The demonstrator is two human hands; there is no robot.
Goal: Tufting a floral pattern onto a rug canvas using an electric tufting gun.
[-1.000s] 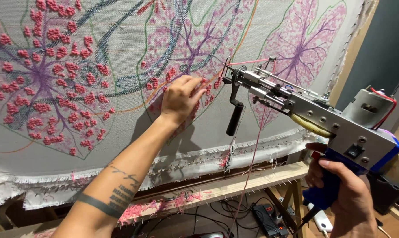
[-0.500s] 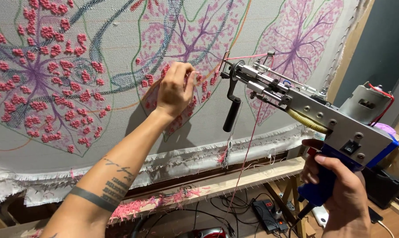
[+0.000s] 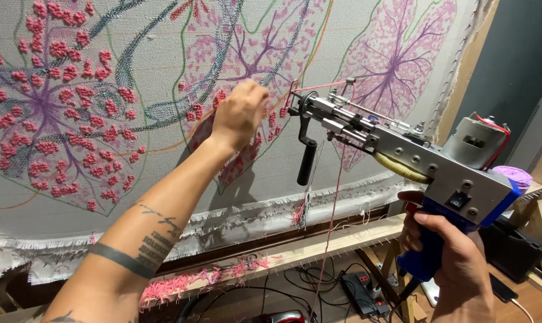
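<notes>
Two hands: right hand (image 3: 447, 263) grips tufting gun (image 3: 402, 149); left hand (image 3: 241, 113), seemingly pinching yarn, touches cloth (image 3: 133, 167).

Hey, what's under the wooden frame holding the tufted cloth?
Under the pale wooden frame bar lie tangled black cables, a black power strip and a red rounded object, mostly cut off. The left forearm hides the rest.
</notes>
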